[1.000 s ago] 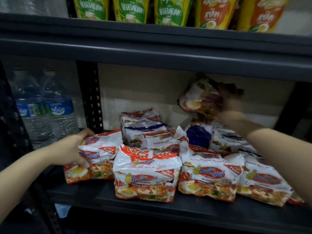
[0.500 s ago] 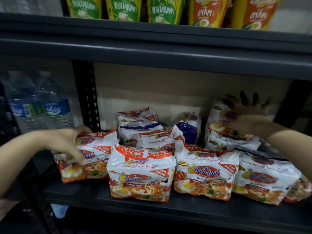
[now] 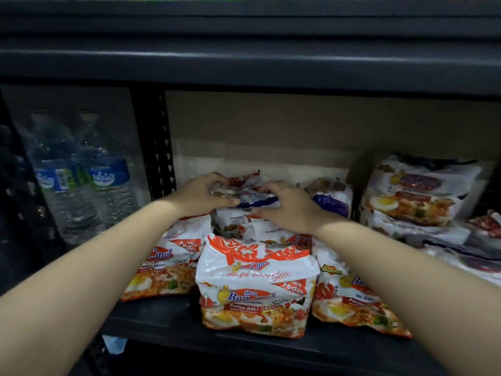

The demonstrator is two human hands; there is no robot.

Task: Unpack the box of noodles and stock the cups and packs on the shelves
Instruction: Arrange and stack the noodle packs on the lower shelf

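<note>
Several red-and-white noodle multipacks lie on a dark metal shelf (image 3: 168, 321). One big pack (image 3: 254, 289) stands at the front middle, with others to its left (image 3: 168, 261) and right (image 3: 352, 302). Behind them sits a smaller pack with a blue band (image 3: 254, 198) on top of a rear pile. My left hand (image 3: 199, 195) grips its left end and my right hand (image 3: 287, 206) grips its right end, fingers curled over it. A stack of packs (image 3: 417, 196) rests at the right back.
Two water bottles (image 3: 81, 180) stand left of a perforated black upright (image 3: 156, 147). A purple-blue pack (image 3: 333, 199) lies at the back middle. The upper shelf edge (image 3: 244, 61) runs close overhead. Flat packs (image 3: 474, 253) lie at far right.
My left hand left the front-left pack and my right hand left the right stack; both came together onto the blue-banded pack at the back. The view moved closer and lower.
</note>
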